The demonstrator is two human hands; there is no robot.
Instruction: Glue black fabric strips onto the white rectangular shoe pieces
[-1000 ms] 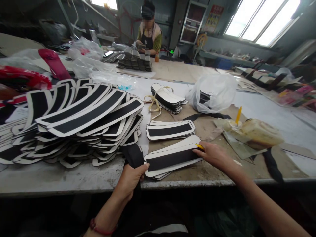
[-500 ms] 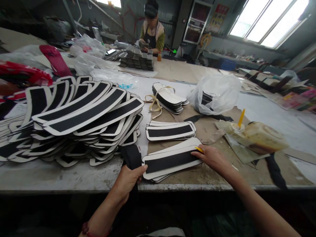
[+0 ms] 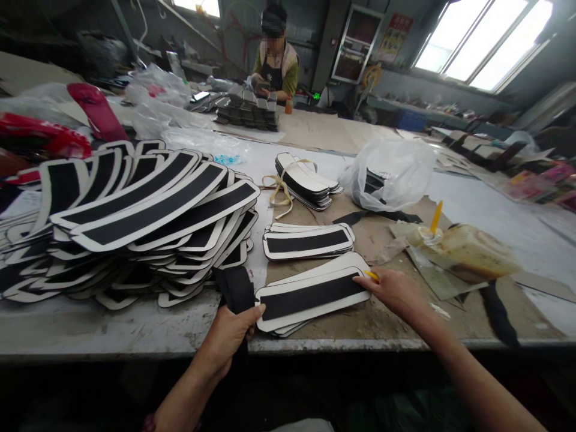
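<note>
White curved pieces with a black strip lie stacked at the table's front edge, the top piece [image 3: 315, 298] angled up to the right. My left hand [image 3: 234, 330] is closed on a black fabric band [image 3: 236, 287], its thumb on the top piece's left end. At the right end, my right hand [image 3: 389, 289] holds a small yellow tool [image 3: 371, 275], with fingertips against the black strip. Just behind lies a smaller stack of similar pieces [image 3: 308, 241]. To the left spreads a large heap of them [image 3: 153, 207].
Behind are a tied bundle of pieces [image 3: 308, 179] and a clear plastic bag [image 3: 390, 174]. A stained container [image 3: 479, 252] with a yellow stick [image 3: 436, 217] stands right. Across the table, a person [image 3: 276, 60] handles grey stacks [image 3: 247, 110].
The view has shifted slightly. My right hand's fingertips have moved a little along the top piece's right end; my left hand keeps its grip on the band.
</note>
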